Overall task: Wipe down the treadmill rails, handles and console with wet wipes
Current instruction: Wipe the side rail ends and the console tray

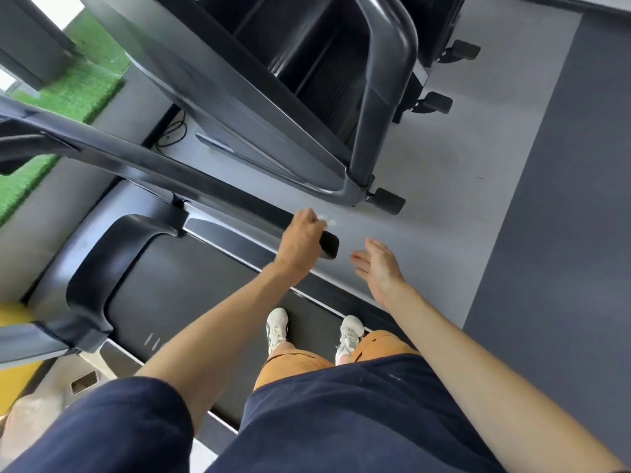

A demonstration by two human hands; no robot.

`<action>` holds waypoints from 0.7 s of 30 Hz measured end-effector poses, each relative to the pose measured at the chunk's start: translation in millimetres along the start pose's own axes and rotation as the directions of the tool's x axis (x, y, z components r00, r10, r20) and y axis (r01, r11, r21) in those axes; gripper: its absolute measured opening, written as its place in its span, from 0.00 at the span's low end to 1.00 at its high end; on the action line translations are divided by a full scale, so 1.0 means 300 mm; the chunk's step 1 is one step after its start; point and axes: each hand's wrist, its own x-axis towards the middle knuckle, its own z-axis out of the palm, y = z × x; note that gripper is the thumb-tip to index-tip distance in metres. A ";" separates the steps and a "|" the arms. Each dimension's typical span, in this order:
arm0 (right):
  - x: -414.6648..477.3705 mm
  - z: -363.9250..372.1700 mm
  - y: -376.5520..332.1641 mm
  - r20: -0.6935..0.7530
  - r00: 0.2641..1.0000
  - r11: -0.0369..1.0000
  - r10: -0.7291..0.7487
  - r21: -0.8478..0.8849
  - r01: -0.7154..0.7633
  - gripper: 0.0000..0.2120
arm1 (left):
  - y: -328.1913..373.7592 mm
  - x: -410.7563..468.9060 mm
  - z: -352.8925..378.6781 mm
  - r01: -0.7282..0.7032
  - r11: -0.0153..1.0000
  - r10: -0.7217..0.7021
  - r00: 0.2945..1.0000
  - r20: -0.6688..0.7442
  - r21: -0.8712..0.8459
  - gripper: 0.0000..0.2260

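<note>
I stand on the treadmill belt [191,302]. Its right handrail [164,172] is a long dark bar that ends in a black tip [329,245]. My left hand [302,242] is curled round the rail just behind that tip, and a bit of white wet wipe [326,220] shows past the fingers. My right hand [379,264] hovers beside the rail's end with fingers straight, touching nothing. The console is out of view.
A second dark machine [382,97] stands on the grey floor [461,199] to the right, its foot [389,200] close to the rail's end. Green turf [75,93] lies ahead on the left, and a yellow object [13,336] is at the left edge.
</note>
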 end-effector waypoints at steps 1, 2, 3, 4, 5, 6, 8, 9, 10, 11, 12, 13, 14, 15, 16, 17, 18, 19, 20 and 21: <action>-0.003 0.002 0.001 0.000 1.000 1.000 -0.005 -0.015 0.005 0.21 | 0.019 -0.029 0.028 -0.047 0.999 0.047 0.999 0.025 -0.019 0.13; -0.005 -0.001 0.003 -0.002 1.000 0.999 -0.011 -0.030 0.011 0.20 | 0.032 -0.062 0.050 -0.105 0.993 0.107 0.993 0.052 -0.049 0.13; -0.001 -0.007 0.005 -0.009 1.000 0.999 -0.020 -0.045 0.020 0.20 | 0.034 -0.086 0.063 -0.191 0.980 0.194 0.979 0.065 -0.049 0.13; 0.003 -0.017 0.007 -0.019 0.999 0.998 -0.026 -0.062 0.024 0.20 | 0.034 -0.102 0.059 -0.288 0.957 0.291 0.951 0.106 -0.041 0.14; 0.008 -0.024 0.006 -0.029 0.999 0.996 -0.025 -0.081 0.023 0.20 | 0.022 -0.104 0.048 -0.390 0.921 0.388 0.910 0.147 -0.012 0.13; 0.010 -0.030 0.002 -0.039 0.999 0.995 -0.023 -0.096 0.019 0.20 | 0.007 -0.093 0.022 -0.458 0.889 0.447 0.875 0.183 0.017 0.12; 0.021 -0.037 -0.012 -0.049 0.998 0.994 -0.030 -0.107 0.024 0.20 | -0.029 -0.036 -0.010 -0.412 0.911 0.407 0.904 0.131 0.017 0.13; 0.021 -0.035 -0.019 -0.046 0.998 0.993 -0.033 -0.111 0.028 0.19 | -0.041 -0.003 -0.018 -0.329 0.944 0.327 0.942 0.070 0.015 0.14; 0.016 -0.027 -0.024 -0.038 0.999 0.993 -0.033 -0.118 0.029 0.19 | -0.047 0.017 -0.020 -0.252 0.967 0.251 0.967 0.045 0.022 0.16; 0.011 -0.017 -0.027 -0.028 0.999 0.991 -0.042 -0.128 0.038 0.19 | -0.046 0.028 -0.012 -0.208 0.977 0.206 0.977 0.056 0.041 0.17; 0.006 -0.006 -0.029 -0.019 0.998 0.988 -0.060 -0.142 0.057 0.19 | -0.037 0.024 0.003 -0.194 0.980 0.190 0.978 0.085 0.047 0.17; 0.004 0.003 -0.029 -0.016 0.997 0.985 -0.078 -0.157 0.075 0.18 | -0.026 0.009 0.024 -0.194 0.981 0.191 0.977 0.098 0.024 0.17; 0.004 0.009 -0.028 -0.017 0.996 0.981 -0.090 -0.175 0.086 0.18 | -0.020 -0.012 0.049 -0.188 0.982 0.189 0.979 0.078 -0.016 0.16; 0.004 0.014 -0.025 -0.022 0.995 0.977 -0.101 -0.188 0.096 0.18 | -0.022 -0.033 0.078 -0.188 0.980 0.191 0.981 0.045 -0.067 0.15; 0.005 0.017 -0.021 -0.029 0.993 0.974 -0.111 -0.200 0.103 0.18 | -0.023 -0.048 0.098 -0.219 0.972 0.221 0.975 0.011 -0.084 0.14; 0.005 0.020 -0.017 -0.040 0.993 0.973 -0.112 -0.210 0.101 0.18 | -0.025 -0.055 0.113 -0.267 0.962 0.267 0.964 -0.015 -0.062 0.13; 0.006 0.025 -0.013 -0.054 0.993 0.971 -0.104 -0.220 0.090 0.18 | -0.031 -0.057 0.118 -0.323 0.946 0.322 0.946 -0.025 -0.021 0.12; 0.005 0.031 -0.011 -0.072 0.992 0.971 -0.100 -0.224 0.082 0.17 | -0.039 -0.053 0.117 -0.384 0.923 0.384 0.923 -0.039 0.014 0.11; 0.002 0.039 -0.010 -0.083 0.991 0.969 -0.104 -0.234 0.082 0.17 | -0.047 -0.054 0.113 -0.447 0.893 0.449 0.893 -0.025 0.042 0.10; 0.002 0.049 -0.008 -0.082 0.989 0.961 -0.121 -0.261 0.096 0.17 | -0.057 -0.062 0.115 -0.532 0.841 0.534 0.845 0.004 0.098 0.09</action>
